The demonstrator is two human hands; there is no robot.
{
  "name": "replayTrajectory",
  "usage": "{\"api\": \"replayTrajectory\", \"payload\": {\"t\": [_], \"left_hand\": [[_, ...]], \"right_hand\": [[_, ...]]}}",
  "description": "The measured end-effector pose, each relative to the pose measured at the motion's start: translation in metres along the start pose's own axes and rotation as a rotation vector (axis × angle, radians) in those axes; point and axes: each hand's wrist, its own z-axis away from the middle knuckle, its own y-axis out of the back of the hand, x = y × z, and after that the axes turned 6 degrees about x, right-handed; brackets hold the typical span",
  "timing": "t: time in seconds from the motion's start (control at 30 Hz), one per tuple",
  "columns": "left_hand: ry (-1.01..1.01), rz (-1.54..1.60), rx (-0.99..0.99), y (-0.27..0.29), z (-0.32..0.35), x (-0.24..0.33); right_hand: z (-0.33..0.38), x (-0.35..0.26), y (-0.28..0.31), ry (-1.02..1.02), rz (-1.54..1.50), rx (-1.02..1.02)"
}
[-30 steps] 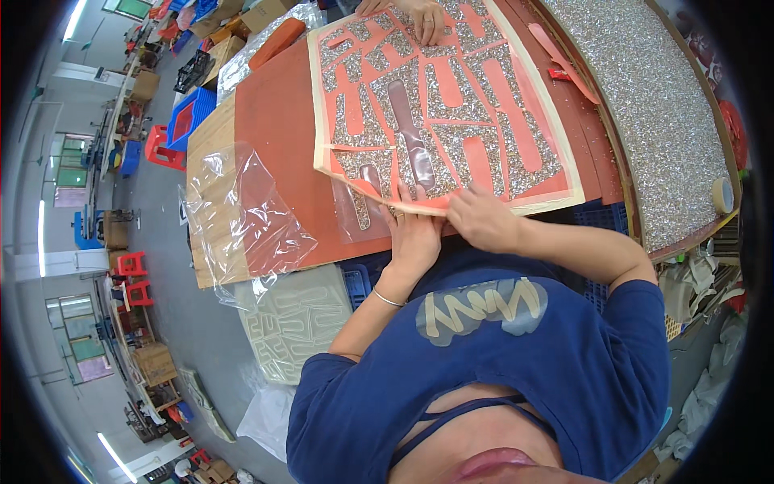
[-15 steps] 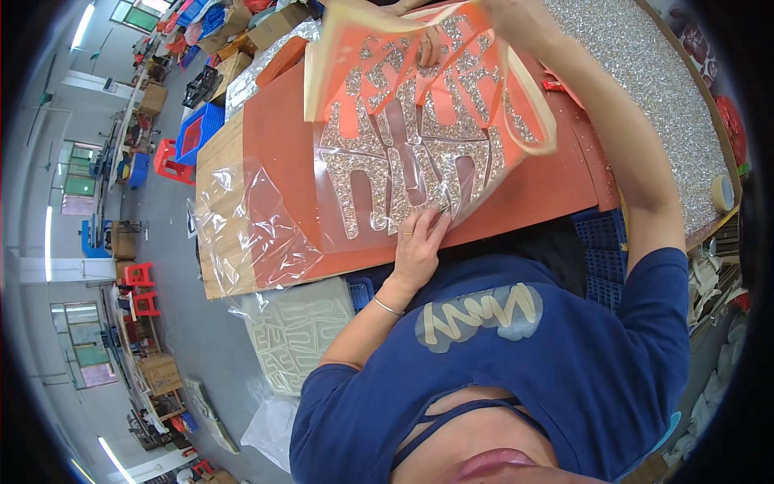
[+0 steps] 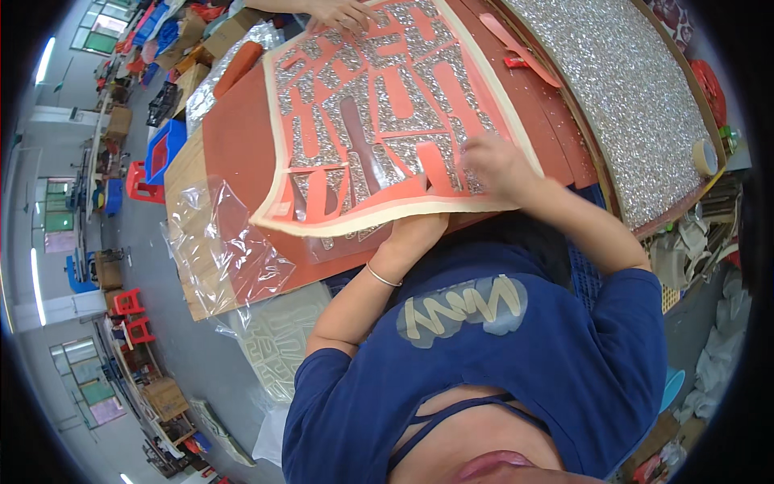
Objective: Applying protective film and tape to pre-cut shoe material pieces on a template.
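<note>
Stencil sheet (image 3: 379, 121) under my right hand (image 3: 496, 165): matt orange-red paper-like layer with a cream border, its cut-outs showing coarse silver glitter, rough and sparkling. My left hand (image 3: 415, 238) sits at its near edge. Mat (image 3: 242, 137) beneath: smooth, matt red-brown. Counter (image 3: 181, 173) edge: bare pale wood. Clear plastic film (image 3: 222, 250): glossy, crinkled. Large glitter panel (image 3: 637, 97): grainy silver. Thin bangle (image 3: 383, 277) on my wrist: shiny metal. My shirt (image 3: 500, 371): soft blue cloth.
</note>
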Motion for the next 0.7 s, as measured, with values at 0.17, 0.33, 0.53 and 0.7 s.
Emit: {"api": "replayTrajectory", "payload": {"t": [0.17,0.33,0.53,0.7], "left_hand": [[-0.231,-0.041,0.043,-0.014,-0.011,0.019],[-0.158,-0.017,-0.009,-0.03,-0.006,0.026],[-0.096,-0.019,-0.06,-0.025,-0.007,0.033],[-0.163,-0.066,-0.045,-0.034,-0.007,0.03]], "right_hand": [[0.041,0.052,0.011,0.077,0.274,-0.196],[0.039,0.05,0.011,0.168,0.407,-0.309],[0.028,0.023,0.009,0.242,0.625,-0.699],[0.013,0.026,0.02,0.105,0.47,-0.648]]}}
